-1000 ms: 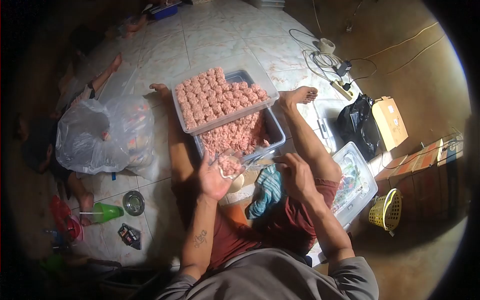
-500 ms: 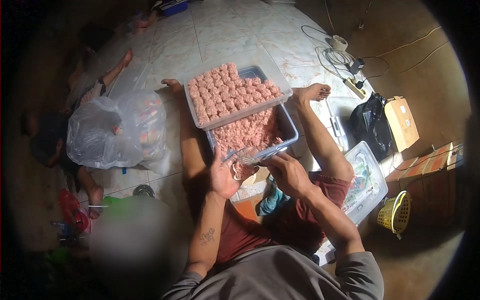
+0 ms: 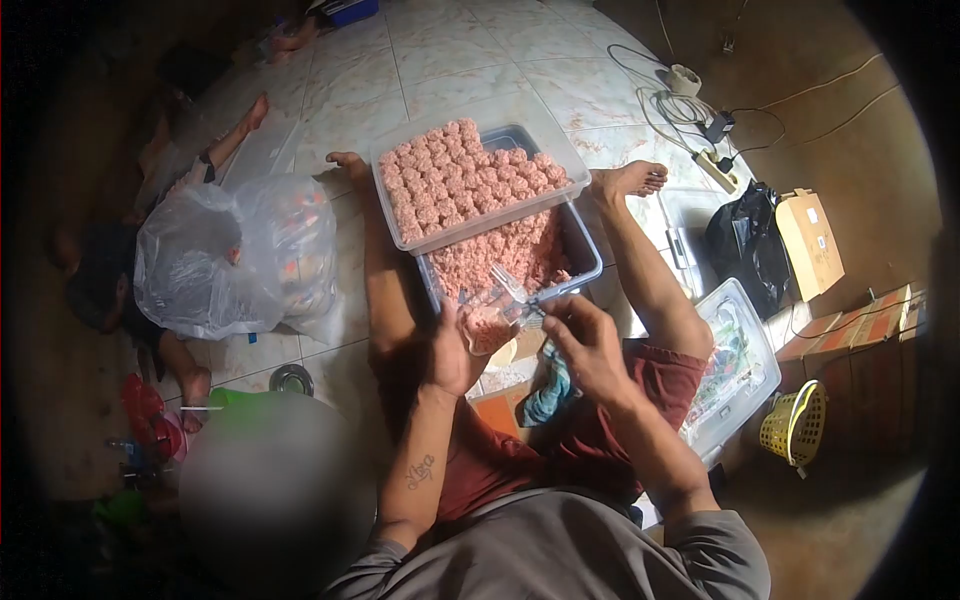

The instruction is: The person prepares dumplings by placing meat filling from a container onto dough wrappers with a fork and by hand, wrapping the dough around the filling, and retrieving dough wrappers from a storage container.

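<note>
On the wearer's side of the blue-rimmed plastic tub (image 3: 599, 268), a lump of pink minced mixture (image 3: 486, 331) lies cradled in the half-curled left hand (image 3: 452, 352), left of the right hand (image 3: 592, 350), whose pinched fingertips grip a pale, pronged fork (image 3: 513, 287) slanting away and leftward.

Yellow basket (image 3: 793, 425); maroon shorts (image 3: 500, 465)
</note>
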`<state>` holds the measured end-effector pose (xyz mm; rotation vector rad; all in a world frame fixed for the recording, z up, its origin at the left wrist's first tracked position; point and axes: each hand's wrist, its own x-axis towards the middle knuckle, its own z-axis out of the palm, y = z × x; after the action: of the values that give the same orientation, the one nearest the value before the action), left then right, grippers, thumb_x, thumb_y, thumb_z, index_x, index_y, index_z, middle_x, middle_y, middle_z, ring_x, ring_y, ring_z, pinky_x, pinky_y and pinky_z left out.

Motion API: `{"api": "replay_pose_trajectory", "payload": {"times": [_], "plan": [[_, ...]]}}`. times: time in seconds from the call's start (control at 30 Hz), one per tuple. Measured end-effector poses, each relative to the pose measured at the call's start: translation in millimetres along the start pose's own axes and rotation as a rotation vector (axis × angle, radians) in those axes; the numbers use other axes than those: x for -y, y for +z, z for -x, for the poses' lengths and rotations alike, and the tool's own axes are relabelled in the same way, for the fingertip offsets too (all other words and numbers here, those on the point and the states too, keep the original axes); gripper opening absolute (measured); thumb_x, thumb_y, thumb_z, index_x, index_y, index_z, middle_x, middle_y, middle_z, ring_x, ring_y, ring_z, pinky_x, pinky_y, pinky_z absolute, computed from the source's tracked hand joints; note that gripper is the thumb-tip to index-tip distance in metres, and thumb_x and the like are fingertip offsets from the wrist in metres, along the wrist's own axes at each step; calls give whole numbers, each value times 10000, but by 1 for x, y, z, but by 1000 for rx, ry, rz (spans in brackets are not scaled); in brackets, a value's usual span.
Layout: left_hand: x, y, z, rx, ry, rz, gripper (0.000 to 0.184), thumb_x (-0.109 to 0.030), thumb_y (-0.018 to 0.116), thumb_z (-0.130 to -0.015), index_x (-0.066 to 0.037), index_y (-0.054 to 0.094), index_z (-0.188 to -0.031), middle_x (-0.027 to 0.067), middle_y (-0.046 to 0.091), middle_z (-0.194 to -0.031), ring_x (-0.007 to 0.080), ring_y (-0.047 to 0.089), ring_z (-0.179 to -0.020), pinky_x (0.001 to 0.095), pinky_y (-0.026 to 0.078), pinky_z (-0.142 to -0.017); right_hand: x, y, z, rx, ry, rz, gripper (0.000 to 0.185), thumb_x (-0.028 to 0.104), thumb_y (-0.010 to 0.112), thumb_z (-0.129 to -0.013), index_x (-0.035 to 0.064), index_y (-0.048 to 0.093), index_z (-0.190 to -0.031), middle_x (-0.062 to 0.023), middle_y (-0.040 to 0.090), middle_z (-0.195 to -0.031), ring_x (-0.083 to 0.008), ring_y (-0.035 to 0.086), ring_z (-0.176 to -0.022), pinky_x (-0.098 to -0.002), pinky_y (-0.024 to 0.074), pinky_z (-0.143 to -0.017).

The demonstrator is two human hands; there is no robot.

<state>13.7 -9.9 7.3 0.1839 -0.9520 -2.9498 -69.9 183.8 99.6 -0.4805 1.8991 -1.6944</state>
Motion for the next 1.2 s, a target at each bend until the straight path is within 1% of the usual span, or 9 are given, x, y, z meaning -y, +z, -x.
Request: {"api": "replay_pose_trajectory", "payload": {"times": [0.13, 0.2, 0.37, 0.5, 0.57, 0.63, 0.77, 1.07, 1.2], "plan": [[-3, -1, 5, 32, -144, 385, 1066, -841, 351, -912, -39, 227, -1604, 291, 657, -1218, 303, 724, -912, 389, 608, -763, -3, -13, -13, -44, -195, 387, 149, 23, 650, -942, -48, 629, -1072, -187, 673, -947, -252, 655, -880, -373, 508, -797], [-6, 7, 12, 95, -159, 372, 1067, -847, 349, -907, -68, 191, -1619, 294, 654, -1225, 310, 723, -932, 397, 610, -754, -17, -13, -17, -76, -278, 436, 104, 7, 624, -928, -29, 607, -1023, -243, 640, -940, -430, 633, -922, -453, 502, -815], [-11, 31, 15, 72, -151, 229, 1061, -863, 317, -899, -119, 153, -1638, 278, 649, -1249, 322, 722, -947, 441, 614, -757, -47, 14, -15, -51, -415, 473, 98, 42, 578, -937, -4, 532, -1011, -257, 586, -1015, -494, 579, -928, -533, 468, -798], [-2, 10, 15, 49, -244, 420, 1060, -842, 316, -914, -37, 243, -1600, 316, 646, -1235, 368, 727, -877, 503, 601, -827, -75, -1, -44, -194, -392, 702, 114, 40, 548, -935, 2, 543, -1043, -278, 586, -1048, -503, 593, -921, -543, 479, -775], [5, -2, 15, 228, -195, 487, 1039, -803, 349, -941, 16, 272, -1577, 319, 581, -1349, 398, 679, -1094, 533, 538, -996, -63, -13, -53, -218, -367, 739, 158, 13, 527, -929, 7, 564, -1083, -288, 590, -1030, -501, 602, -904, -537, 488, -758], [4, 9, 20, -62, -79, 509, 1009, -754, 376, -969, 49, 257, -1568, 321, 451, -1493, 425, 494, -1366, 562, 384, -1162, -70, -21, -59, -295, -475, 663, 183, -3, 509, -930, 16, 582, -1097, -279, 599, -990, -496, 604, -895, -529, 494, -748], [1, 18, 24, -79, 24, 833, 923, -651, 428, -1004, 83, 275, -1542, 301, 343, -1584, 452, 313, -1485, 605, 240, -1230, -112, -42, -21, -299, -344, 788, 197, -4, 527, -929, 22, 601, -1110, -270, 613, -972, -482, 616, -884, -513, 499, -741], [37, 8, 5, -27, 107, 734, 834, -660, 408, -1003, 49, 497, -1433, 245, 573, -1424, 375, 551, -1305, 540, 395, -1141, -14, 8, 41, -254, -238, 404, 83, -49, 618, -895, -17, 626, -971, -201, 631, -884, -365, 639, -810, -403, 514, -721], [45, -4, 1, 2, 122, 637, 832, -666, 408, -1000, 45, 503, -1422, 237, 587, -1402, 373, 577, -1269, 525, 451, -1091, -40, 14, 47, 19, -177, 679, 104, -22, 607, -908, -16, 676, -985, -210, 639, -911, -417, 647, -862, -460, 529, -745]]}}
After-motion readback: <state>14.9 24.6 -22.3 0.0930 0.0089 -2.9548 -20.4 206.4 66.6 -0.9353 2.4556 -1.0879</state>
